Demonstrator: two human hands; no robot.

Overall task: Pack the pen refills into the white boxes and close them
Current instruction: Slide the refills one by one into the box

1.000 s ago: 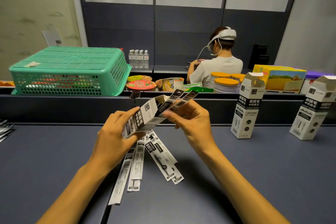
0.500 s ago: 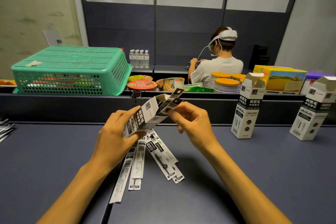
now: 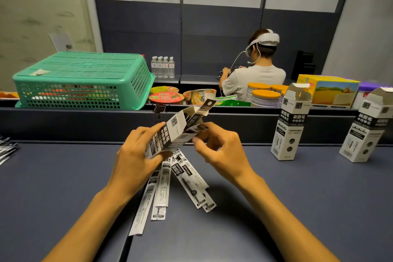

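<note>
Left hand (image 3: 138, 155) wraps the lower body of a white box (image 3: 170, 134), held off the table and tilted so its open mouth points up and to the far right, which turns the opening toward the other hand. Right hand (image 3: 221, 151) sits at that mouth, fingers curled and pinched on the refill packets (image 3: 196, 119) sticking out of it; one dark packet end (image 3: 207, 105) stands clear above the flaps. Likely step: seating these refills down into the box — the tilt lets them slide along the inner wall rather than jam on the flaps. Loose refill packets (image 3: 180, 181) lie fanned on the dark table (image 3: 297, 208) just beneath the hands, near ends splayed toward the wearer, kept close so the next pick is short. One thin packet (image 3: 142, 204) lies along the seam between two table panels. Two more white boxes stand upright to the right — one (image 3: 290, 123) nearer the middle, another (image 3: 365, 127) near the right edge, both with top flaps open, so neither is closed yet. More packets (image 3: 6, 149) at the far left edge, partly cut off. Beyond the far ledge: an upturned green basket (image 3: 80, 78), food cups, and another person seated facing away. Risk: protruding packets may buckle if pushed before they line up
</note>
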